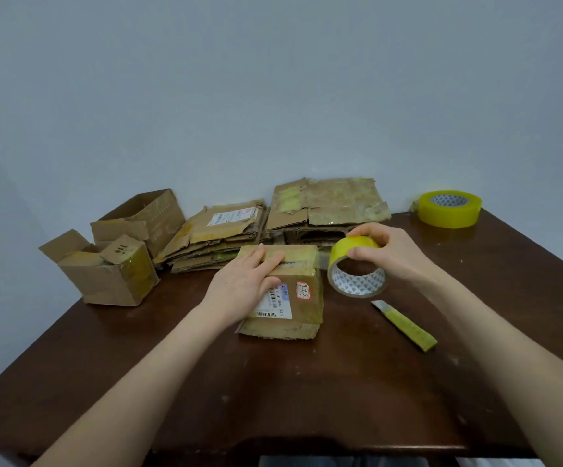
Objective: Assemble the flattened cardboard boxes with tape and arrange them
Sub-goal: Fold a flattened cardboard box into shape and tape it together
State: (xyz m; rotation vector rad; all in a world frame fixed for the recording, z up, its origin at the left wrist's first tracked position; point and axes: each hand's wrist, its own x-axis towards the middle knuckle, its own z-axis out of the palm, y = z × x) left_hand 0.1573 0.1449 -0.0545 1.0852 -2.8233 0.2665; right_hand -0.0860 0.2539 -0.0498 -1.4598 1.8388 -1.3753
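A small cardboard box with a shipping label and a red-edged sticker stands at the table's middle. My left hand lies flat over its closed top flaps, fingers straight. My right hand grips a roll of yellow tape just right of the box, the roll on edge with its core facing me. Flattened cardboard boxes lie in stacks behind, with a larger stack by the wall.
Two assembled open boxes stand at the back left of the dark wooden table. A yellow utility knife lies right of the box. A second, larger tape roll sits at the back right corner.
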